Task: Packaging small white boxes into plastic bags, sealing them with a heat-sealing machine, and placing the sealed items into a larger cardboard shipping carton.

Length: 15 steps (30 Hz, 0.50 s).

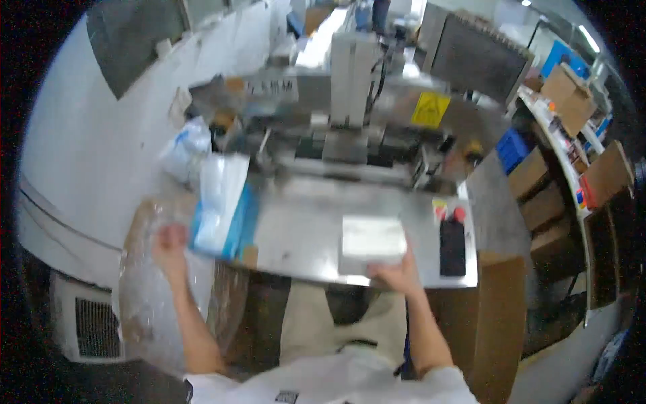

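My right hand (396,271) grips the near right corner of a white rectangular block (373,237), which may be a box or a stack of sheets. The block is on or just above the metal worktop (296,232), to the right of its middle. Off the left end of the worktop, my left hand (170,242) is over a large carton lined with clear plastic (158,296). Motion blurs its fingers, so I cannot make out their shape or anything in them. Close to that hand stands a blue and white plastic package (225,219) at the worktop's left edge.
A machine with a grey upright column (350,81) spans the worktop's back. Near the right edge are a red knob (459,214) and a black rectangular object (453,248). A tall cardboard box (501,316) stands at the right, and a white wall (101,148) runs along the left.
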Each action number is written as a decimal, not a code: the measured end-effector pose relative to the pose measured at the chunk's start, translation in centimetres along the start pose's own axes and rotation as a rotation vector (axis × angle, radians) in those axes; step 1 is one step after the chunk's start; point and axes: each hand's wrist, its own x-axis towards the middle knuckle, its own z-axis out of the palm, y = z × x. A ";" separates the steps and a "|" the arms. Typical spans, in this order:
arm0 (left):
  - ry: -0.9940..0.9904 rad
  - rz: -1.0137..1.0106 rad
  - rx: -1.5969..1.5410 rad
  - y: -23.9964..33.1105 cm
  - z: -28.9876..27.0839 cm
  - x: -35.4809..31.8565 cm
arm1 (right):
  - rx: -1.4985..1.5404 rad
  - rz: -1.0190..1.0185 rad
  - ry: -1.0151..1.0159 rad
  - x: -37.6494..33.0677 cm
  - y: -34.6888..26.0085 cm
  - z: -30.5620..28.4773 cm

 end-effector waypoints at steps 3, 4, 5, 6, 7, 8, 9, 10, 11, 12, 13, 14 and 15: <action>0.390 0.039 0.792 -6.5 -8.2 -1.8 | 0.100 0.091 0.053 1.7 0.6 1.3; 0.427 0.110 0.573 -5.8 -8.4 -3.1 | 0.156 0.156 0.089 2.2 -0.4 1.7; 0.457 0.174 0.347 -4.3 -8.1 -4.8 | 0.205 0.219 0.126 2.2 -1.2 1.8; 0.269 -0.167 0.281 0.5 -5.6 -7.5 | 0.353 0.320 0.128 2.1 -1.6 2.1; 0.098 0.043 -0.143 -3.3 -3.1 -9.1 | 0.558 0.374 0.135 1.9 -1.8 2.8; -0.133 -0.100 -0.356 3.2 2.3 -12.9 | 0.735 0.431 0.180 1.5 -1.1 3.3; -0.479 -0.027 0.165 8.2 4.6 -14.9 | 0.802 0.477 0.199 1.0 -2.2 3.4; -0.613 -0.184 -0.580 2.0 9.0 -16.9 | 0.858 0.487 0.114 0.4 -3.4 5.2; -0.587 -0.329 -1.027 7.8 11.9 -20.0 | 0.881 0.495 0.097 -0.2 -3.3 5.4; -0.527 -0.219 -0.983 10.7 14.0 -21.5 | 0.829 0.508 0.155 -1.2 -4.5 6.3; -0.469 -0.108 -0.939 12.4 15.5 -21.9 | 0.810 0.481 0.108 -2.2 -4.8 6.7; -0.509 -0.186 -0.946 13.3 15.7 -21.3 | 0.684 0.498 0.044 -3.2 -5.7 6.0; -0.550 -0.261 -0.956 14.1 15.8 -20.6 | 0.555 0.511 -0.018 -3.8 -6.2 5.1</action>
